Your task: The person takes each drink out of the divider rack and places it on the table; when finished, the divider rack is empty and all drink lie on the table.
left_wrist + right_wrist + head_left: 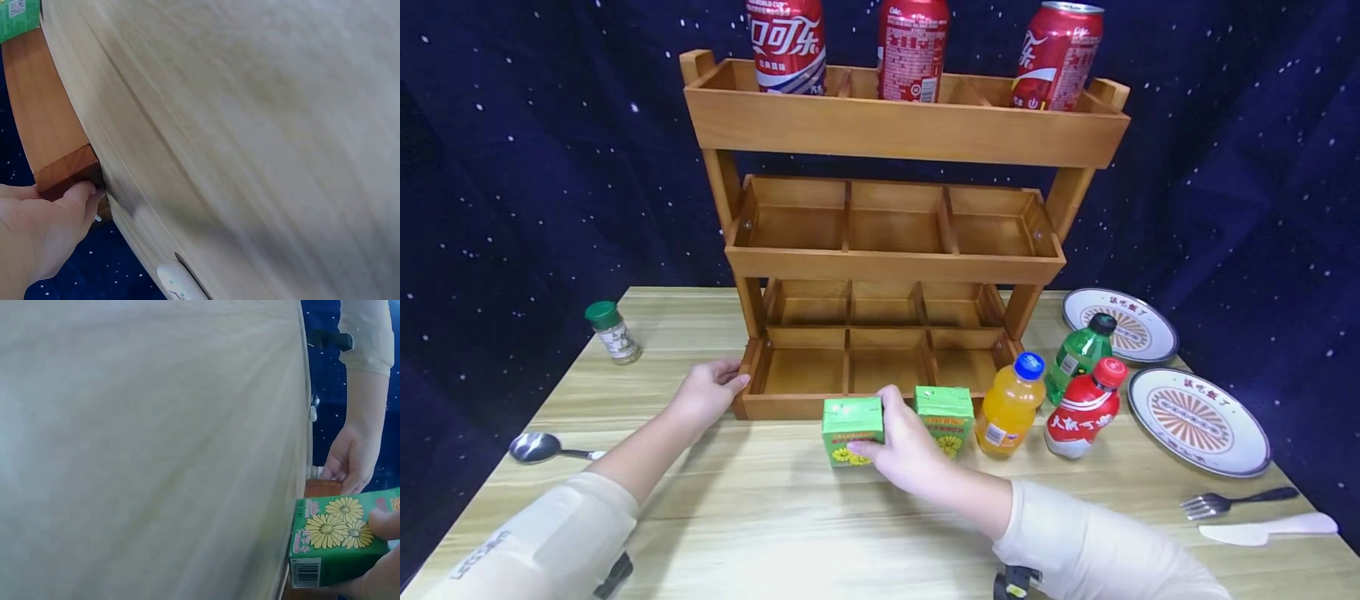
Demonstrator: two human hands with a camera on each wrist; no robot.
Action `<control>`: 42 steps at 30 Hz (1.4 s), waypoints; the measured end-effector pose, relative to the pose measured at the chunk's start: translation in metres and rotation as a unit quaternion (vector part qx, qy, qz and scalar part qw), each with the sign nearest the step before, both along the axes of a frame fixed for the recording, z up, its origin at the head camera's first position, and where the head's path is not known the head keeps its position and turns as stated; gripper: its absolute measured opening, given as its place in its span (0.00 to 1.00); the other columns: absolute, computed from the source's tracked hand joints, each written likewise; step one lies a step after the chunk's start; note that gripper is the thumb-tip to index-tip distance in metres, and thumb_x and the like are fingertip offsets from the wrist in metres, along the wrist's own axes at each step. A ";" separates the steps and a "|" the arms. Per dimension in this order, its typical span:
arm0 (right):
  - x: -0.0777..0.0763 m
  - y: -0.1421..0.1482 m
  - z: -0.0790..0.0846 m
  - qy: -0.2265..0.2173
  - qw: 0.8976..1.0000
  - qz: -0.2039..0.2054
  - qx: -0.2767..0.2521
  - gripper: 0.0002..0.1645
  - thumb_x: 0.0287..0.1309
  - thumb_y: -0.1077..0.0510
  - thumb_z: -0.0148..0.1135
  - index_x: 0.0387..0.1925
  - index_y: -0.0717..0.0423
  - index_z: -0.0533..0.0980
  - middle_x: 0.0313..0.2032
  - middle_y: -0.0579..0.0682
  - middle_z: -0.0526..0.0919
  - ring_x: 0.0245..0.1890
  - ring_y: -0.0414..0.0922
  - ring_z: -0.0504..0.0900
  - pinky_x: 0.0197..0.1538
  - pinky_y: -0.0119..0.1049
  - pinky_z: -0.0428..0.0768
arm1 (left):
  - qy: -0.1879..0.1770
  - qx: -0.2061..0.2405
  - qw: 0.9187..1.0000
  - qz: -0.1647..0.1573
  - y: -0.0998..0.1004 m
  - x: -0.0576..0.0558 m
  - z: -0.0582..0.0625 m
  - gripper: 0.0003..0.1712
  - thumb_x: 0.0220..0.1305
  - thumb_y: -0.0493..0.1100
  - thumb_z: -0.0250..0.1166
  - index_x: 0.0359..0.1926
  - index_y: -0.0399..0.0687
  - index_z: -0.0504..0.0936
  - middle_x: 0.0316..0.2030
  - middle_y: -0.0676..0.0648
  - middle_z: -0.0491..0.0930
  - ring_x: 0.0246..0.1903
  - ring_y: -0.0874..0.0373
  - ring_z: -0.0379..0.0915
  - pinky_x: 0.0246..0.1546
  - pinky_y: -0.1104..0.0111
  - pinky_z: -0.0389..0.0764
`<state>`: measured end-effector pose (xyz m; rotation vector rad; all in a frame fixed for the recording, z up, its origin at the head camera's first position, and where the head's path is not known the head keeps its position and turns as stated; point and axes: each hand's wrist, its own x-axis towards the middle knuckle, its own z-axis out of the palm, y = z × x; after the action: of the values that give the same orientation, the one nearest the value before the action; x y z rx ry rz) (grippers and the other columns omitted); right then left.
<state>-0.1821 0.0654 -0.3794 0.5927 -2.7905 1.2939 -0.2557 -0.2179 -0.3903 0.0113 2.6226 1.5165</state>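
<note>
My right hand (pixel 912 446) grips a green drink carton (pixel 853 429) printed with yellow flowers, its thumb on the front face. In the right wrist view the same carton (pixel 337 534) shows its flowers and a barcode. A second green carton (pixel 943 417) stands just right of that hand. All of these are before the bottom tier of a three-tier wooden rack (pixel 895 265). At the rack's lower left corner my left hand (pixel 706 393) holds the side wall; the left wrist view shows its thumb against the wood (pixel 62 165).
Three red cola cans (pixel 913 50) stand on the top tier. Right of the cartons are an orange drink bottle (pixel 1009 408), a green bottle (pixel 1078 358), a red bottle (pixel 1082 412), two plates (pixel 1198 421), a fork (pixel 1236 502) and a knife (pixel 1270 527). A shaker (pixel 613 333) and spoon (pixel 546 448) lie left.
</note>
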 end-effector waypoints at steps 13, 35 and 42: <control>0.002 -0.003 -0.006 -0.011 0.998 -0.047 -0.030 0.33 0.53 0.58 0.62 0.56 0.59 0.57 0.41 0.52 0.73 0.42 0.45 0.72 0.49 0.41 0.73 | 0.008 0.007 1.000 0.003 0.001 0.002 -0.002 0.28 0.66 0.38 0.49 0.60 0.21 0.54 0.58 0.27 0.58 0.58 0.39 0.55 0.58 0.55 0.61; 0.022 0.018 0.052 -0.033 0.993 0.035 -0.110 0.56 0.51 0.53 0.64 0.68 0.53 0.36 0.67 0.46 0.46 0.65 0.42 0.49 0.63 0.38 0.54 | -0.008 0.019 1.000 0.000 0.001 0.002 -0.001 0.29 0.67 0.38 0.48 0.61 0.22 0.52 0.59 0.27 0.56 0.60 0.39 0.53 0.59 0.55 0.60; 0.027 0.056 0.174 0.119 0.977 0.024 -0.173 0.42 0.52 0.60 0.62 0.64 0.60 0.51 0.64 0.49 0.57 0.62 0.42 0.57 0.64 0.35 0.55 | -0.009 0.020 1.000 -0.004 0.000 0.000 -0.001 0.29 0.67 0.38 0.48 0.61 0.23 0.52 0.59 0.27 0.57 0.59 0.40 0.53 0.58 0.55 0.61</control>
<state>-0.1551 0.1213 -0.2055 0.7382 -2.3023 1.5521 -0.2554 -0.2175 -0.3916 0.0115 2.5738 1.5594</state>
